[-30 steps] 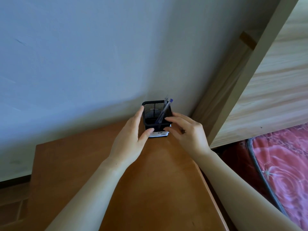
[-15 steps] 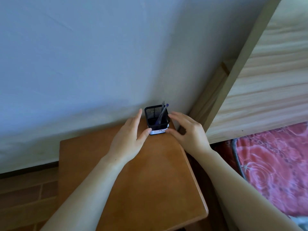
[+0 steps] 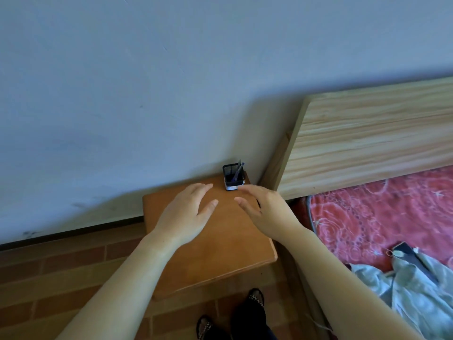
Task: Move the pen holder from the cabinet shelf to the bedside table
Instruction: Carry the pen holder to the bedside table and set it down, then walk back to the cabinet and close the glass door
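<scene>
The black mesh pen holder [image 3: 233,177], with a white base and a couple of pens in it, stands upright at the far right corner of the brown wooden bedside table [image 3: 220,253], close to the wall. My left hand [image 3: 188,212] hovers over the table, fingers straight, a little short of the holder and to its left. My right hand [image 3: 263,207] is just in front of the holder with relaxed fingers, and I cannot tell whether its fingertips touch the base. Neither hand holds anything.
A pale wooden headboard [image 3: 367,143] and a bed with a red patterned cover [image 3: 367,217] lie to the right. A grey-green cloth [image 3: 404,290] and a dark flat object [image 3: 414,261] lie on the bed. The floor [image 3: 61,273] is brick-patterned; my feet [image 3: 235,320] are below.
Both hands have let go of the pen holder and drawn back from it toward me. The camera has pulled back, showing more of the table, floor and bed.
</scene>
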A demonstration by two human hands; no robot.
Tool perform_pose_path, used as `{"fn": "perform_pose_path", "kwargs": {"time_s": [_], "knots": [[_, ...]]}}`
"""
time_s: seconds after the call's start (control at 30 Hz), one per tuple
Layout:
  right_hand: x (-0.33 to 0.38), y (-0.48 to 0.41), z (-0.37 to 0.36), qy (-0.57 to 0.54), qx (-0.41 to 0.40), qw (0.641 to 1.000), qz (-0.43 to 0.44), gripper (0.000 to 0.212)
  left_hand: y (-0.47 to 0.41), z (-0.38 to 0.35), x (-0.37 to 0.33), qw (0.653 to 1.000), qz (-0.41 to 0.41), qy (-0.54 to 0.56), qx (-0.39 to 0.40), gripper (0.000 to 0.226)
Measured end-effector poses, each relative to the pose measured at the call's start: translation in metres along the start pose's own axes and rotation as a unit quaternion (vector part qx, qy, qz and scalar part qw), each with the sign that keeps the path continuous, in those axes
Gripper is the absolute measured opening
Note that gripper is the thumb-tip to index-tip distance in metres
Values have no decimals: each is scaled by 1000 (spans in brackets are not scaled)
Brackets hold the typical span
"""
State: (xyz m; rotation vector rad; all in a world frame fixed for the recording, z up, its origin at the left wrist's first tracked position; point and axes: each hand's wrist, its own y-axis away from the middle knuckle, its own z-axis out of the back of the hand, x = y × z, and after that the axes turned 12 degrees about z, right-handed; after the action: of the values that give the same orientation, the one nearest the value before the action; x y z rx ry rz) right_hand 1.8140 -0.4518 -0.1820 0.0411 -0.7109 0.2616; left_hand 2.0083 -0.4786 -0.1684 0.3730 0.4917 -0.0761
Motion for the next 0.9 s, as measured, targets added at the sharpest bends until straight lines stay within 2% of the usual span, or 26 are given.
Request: {"fn": "perform_pose_path", "kwargs": {"time_s": [0.17,0.3,0.43,0.57,0.8,0.9], "knots": [[60,39,28,14,37,999,-6,49,66,31,-16,1000,-6,-2,0,54],[97,65,45,34,45,998,24,51,108,49,-14,999,-29,-9,-19,54],[124,85,62,34,48,997,54,52,144,64,-12,998,-22,37,-40,59],[137,99,79,31,66,994,82,52,170,65,-25,997,-11,44,-59,57],[136,92,104,45,148,979,132,57,185,61,-51,991,21,72,-107,54],[139,80,101,52,184,969,157,57,196,58,-45,986,75,89,-117,54]]}}
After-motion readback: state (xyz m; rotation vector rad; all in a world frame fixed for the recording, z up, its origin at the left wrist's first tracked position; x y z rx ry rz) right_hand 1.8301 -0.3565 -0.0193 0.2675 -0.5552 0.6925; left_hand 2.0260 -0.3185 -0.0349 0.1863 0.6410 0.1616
